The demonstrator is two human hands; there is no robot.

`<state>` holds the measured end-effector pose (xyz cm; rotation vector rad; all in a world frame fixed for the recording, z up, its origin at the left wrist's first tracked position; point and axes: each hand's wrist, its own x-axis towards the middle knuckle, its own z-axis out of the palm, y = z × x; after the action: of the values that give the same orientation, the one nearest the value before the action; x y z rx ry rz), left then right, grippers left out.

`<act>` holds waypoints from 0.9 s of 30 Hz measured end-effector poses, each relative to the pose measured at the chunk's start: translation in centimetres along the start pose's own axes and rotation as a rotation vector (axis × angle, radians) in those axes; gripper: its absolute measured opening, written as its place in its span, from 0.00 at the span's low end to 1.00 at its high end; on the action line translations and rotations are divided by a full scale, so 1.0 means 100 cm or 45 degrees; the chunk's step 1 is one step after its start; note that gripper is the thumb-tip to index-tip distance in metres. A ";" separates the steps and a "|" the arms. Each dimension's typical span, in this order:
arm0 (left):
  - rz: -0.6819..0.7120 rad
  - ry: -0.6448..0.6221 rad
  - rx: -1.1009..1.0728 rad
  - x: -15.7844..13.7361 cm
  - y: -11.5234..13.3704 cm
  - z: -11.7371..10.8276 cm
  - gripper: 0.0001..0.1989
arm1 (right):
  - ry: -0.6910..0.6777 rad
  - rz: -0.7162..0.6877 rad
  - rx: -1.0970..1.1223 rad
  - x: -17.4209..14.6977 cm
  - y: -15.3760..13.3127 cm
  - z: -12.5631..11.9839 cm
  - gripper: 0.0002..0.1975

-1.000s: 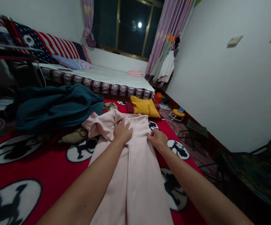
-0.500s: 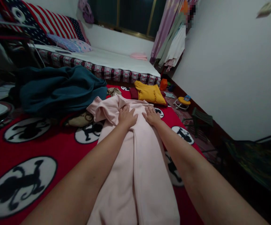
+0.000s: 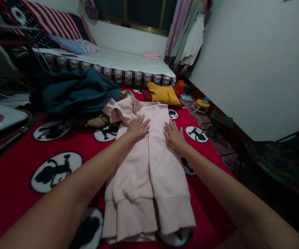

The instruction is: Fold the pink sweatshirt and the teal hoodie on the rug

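A pale pink sweatshirt [image 3: 136, 176] lies lengthwise on a red blanket [image 3: 12, 186] with round white patches and black figures. Its ribbed cuffs and hem face me, and the collar end is at the far side, bunched on the left. My left hand [image 3: 138, 128] rests flat on the upper middle of the garment, fingers spread. At its right edge lies my right hand [image 3: 174, 136], also flat with fingers apart, partly on the cloth. Neither hand grips the fabric.
Beyond the sweatshirt is a folded yellow garment [image 3: 163, 94]. A dark teal garment [image 3: 79, 91] lies heaped at the left, near a white-topped table [image 3: 4, 117]. A bed [image 3: 118, 57] stands at the back. Stools [image 3: 218, 121] line the right wall.
My hands have shifted toward me over the sweatshirt, the right one out to its edge. The view has moved, so the cuffs and hem now show.
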<state>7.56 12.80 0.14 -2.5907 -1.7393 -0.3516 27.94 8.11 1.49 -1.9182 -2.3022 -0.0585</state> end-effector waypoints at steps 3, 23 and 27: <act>0.014 0.039 -0.020 -0.027 0.005 -0.002 0.25 | 0.271 -0.073 0.125 -0.041 -0.029 0.004 0.32; -0.570 0.523 -0.102 -0.052 -0.112 -0.097 0.21 | 0.049 -0.366 0.232 0.031 -0.065 0.016 0.27; -0.700 0.205 0.118 -0.028 -0.114 -0.097 0.18 | 0.058 -0.374 0.178 0.026 -0.064 0.016 0.27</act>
<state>-5.70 13.44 7.63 -1.9205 -2.3100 -0.4487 21.09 9.65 0.65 -1.4879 -2.4665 0.0260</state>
